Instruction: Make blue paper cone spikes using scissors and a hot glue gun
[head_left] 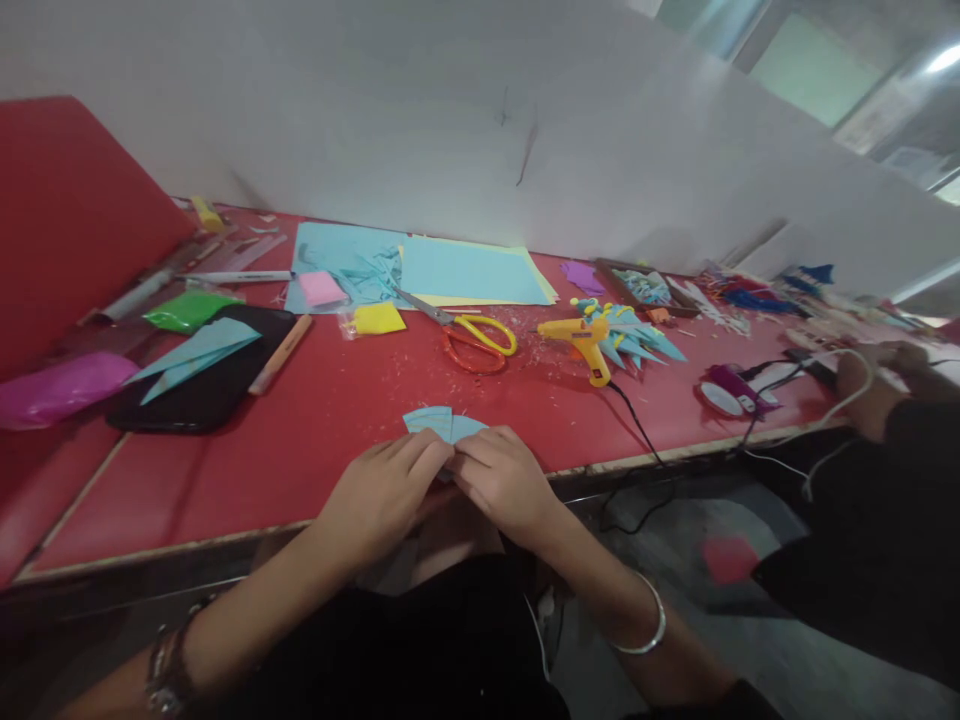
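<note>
A fan-shaped piece of light blue paper (433, 418) is held at the table's front edge, with a crease or overlap near its middle. My left hand (386, 490) grips its lower left part, fingers closed. From the other side my right hand (506, 480) pinches it too, and the fingertips of both hands meet. The paper's lower part is hidden behind the fingers. Beyond the hands lie scissors (472, 335) with yellow and orange handles, blades pointing to the back left. To their right is a yellow glue gun (581, 340) with a black cord, beside a spiky blue paper shape (641, 345) with yellow tips.
Light blue paper sheets (472, 270) lie along the wall. At left, folded blue paper pieces (199, 355) rest on a black tablet-like slab (217, 400), near a green packet (191, 308) and a pink packet (67, 388). Another person's hand (862, 390) is at right among cords.
</note>
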